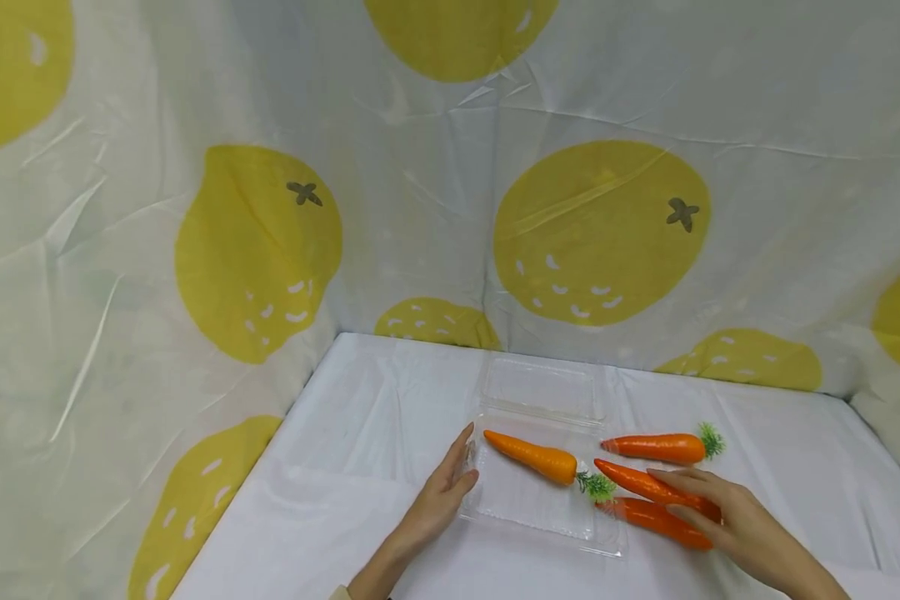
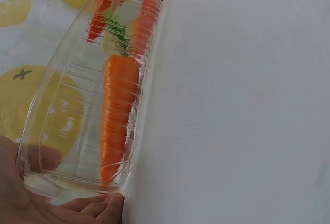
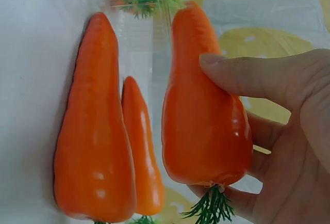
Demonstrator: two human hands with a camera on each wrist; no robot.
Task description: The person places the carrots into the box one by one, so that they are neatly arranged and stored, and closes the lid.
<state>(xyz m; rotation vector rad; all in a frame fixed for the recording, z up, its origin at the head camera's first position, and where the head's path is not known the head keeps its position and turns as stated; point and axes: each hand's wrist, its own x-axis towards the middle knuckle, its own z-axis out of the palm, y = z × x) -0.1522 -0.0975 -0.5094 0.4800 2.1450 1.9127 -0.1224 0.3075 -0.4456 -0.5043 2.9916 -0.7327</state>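
A clear plastic box (image 1: 521, 507) lies on the table, one orange carrot (image 1: 536, 460) with a green frilly top inside it. My left hand (image 1: 437, 493) holds the box by its left end, thumb over the wall and fingers outside, as the left wrist view shows. To the right of the box, my right hand (image 1: 742, 518) grips a redder carrot (image 3: 201, 115) between thumb and fingers, its green tuft (image 3: 211, 206) pointing back towards the palm. That carrot is raised, its tip towards the box.
Two more carrots lie right of the box: one farther back (image 1: 656, 448), one nearer me (image 1: 663, 525), partly under the held carrot in the head view. The box's hinged lid (image 1: 543, 387) is folded back. Lemon-print cloth (image 1: 412, 208) walls the white table behind and at the left.
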